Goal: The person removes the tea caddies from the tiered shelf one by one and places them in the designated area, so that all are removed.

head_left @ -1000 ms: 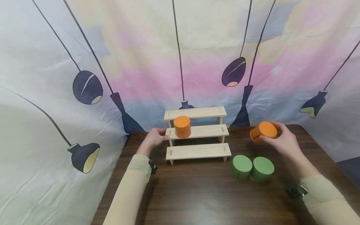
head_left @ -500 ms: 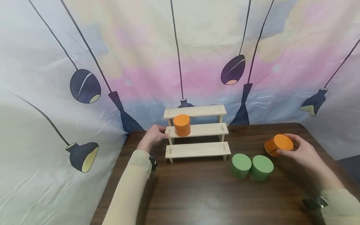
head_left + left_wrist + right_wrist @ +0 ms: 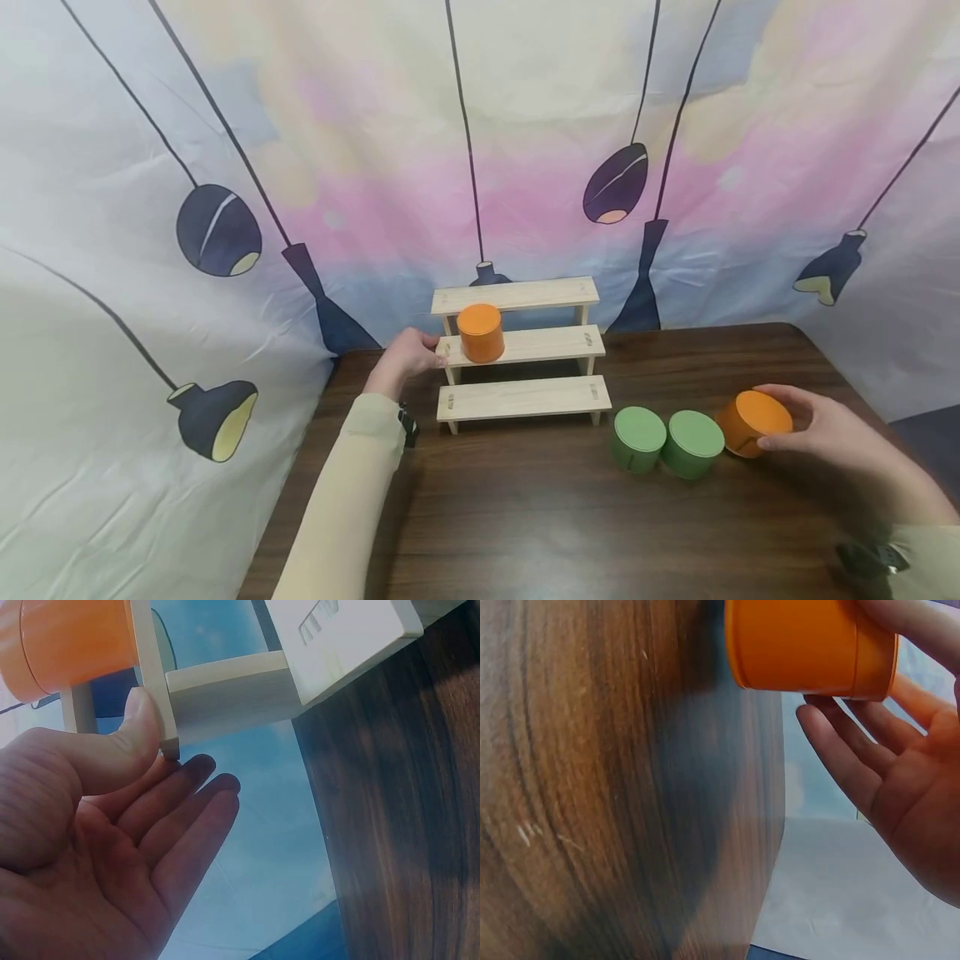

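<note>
My left hand [image 3: 408,354] pinches the left end of the middle step of a small three-step wooden rack [image 3: 522,398], thumb on top and fingers under it in the left wrist view. On that step, near the hand, stands an orange canister [image 3: 482,335]. A second orange canister [image 3: 757,423] is gripped by my right hand [image 3: 828,425], between thumb and fingers. It appears upright, low over the table, right beside two green canisters. The left green canister [image 3: 638,439] and the right green canister [image 3: 692,444] stand side by side in front of the rack's right end.
Everything stands on a dark wood-grain table [image 3: 517,517]. A printed cloth [image 3: 540,167] with painted hanging lamps rises behind the table's back edge and along its left side. The rack stands close to that cloth.
My right hand has carried the orange canister rightward and down toward the table, to beside the green canisters, and the canister has become more upright. The left hand keeps its place on the rack.
</note>
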A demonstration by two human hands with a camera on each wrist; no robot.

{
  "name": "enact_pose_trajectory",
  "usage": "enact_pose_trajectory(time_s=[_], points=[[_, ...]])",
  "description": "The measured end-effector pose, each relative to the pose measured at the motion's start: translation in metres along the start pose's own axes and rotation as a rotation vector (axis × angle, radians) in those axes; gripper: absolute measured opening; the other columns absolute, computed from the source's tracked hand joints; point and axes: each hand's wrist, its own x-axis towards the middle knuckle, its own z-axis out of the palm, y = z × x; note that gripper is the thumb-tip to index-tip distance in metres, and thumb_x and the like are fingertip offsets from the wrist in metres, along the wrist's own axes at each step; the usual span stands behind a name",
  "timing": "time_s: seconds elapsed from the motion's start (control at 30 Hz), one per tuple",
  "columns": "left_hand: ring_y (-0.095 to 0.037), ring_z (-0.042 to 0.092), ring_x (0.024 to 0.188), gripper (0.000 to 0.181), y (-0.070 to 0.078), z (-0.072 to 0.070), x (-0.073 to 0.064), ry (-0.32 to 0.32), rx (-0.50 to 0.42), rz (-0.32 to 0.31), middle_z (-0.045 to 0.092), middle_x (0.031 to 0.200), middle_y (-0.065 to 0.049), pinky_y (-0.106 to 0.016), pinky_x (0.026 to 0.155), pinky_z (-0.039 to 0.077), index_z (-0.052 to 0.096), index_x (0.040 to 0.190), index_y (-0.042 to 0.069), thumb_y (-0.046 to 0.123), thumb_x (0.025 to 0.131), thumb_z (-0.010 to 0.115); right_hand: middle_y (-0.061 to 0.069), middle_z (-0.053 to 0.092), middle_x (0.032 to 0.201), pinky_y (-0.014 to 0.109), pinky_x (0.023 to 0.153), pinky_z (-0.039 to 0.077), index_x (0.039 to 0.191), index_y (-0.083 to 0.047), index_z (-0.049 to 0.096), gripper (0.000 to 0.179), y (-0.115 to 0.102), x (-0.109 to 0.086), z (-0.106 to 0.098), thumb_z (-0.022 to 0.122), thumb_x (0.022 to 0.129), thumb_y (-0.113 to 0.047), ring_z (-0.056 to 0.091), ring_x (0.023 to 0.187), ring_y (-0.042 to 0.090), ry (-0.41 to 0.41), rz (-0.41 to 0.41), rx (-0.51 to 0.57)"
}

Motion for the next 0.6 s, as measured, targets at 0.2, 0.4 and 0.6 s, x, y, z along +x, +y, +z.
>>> enact_pose_trajectory(time_s=[0.2,0.4,0.6], points=[[-0.043,0.043,0.149,0.060,0.0011,0.0001,-0.0015,0.003,0.011,0.012,0.052,0.157,-0.023,-0.056,0.120,0.040,0.056,0.153,-0.002,0.011,0.099,0.079,0.033,0.059,0.142,0.025,0.075,0.057,0.155,0.003,0.049,0.088,-0.0016,-0.0055,0.0017,0.094,0.085,-0.025,0.069,0.093,0.010,-0.053,-0.010,0.029],[-0.043,0.042,0.150,0.060,0.0009,0.0000,-0.0019,0.003,0.006,0.022,0.052,0.157,-0.024,-0.057,0.120,0.039,0.056,0.153,-0.002,0.011,0.099,0.079,0.031,0.059,0.141,0.027,0.072,0.058,0.154,0.005,0.049,0.085,-0.0001,-0.0074,0.0042,0.093,0.084,-0.014,0.069,0.086,0.011,-0.092,-0.053,0.086],[-0.043,0.043,0.149,0.060,-0.0013,-0.0019,-0.0005,-0.004,0.007,0.020,0.052,0.157,-0.023,-0.056,0.120,0.040,0.056,0.152,-0.001,0.011,0.098,0.080,0.023,0.062,0.139,0.025,0.075,0.057,0.153,0.007,0.049,0.082,0.0035,-0.0066,0.0067,0.091,0.084,-0.010,0.068,0.091,0.008,-0.145,-0.090,0.106]])
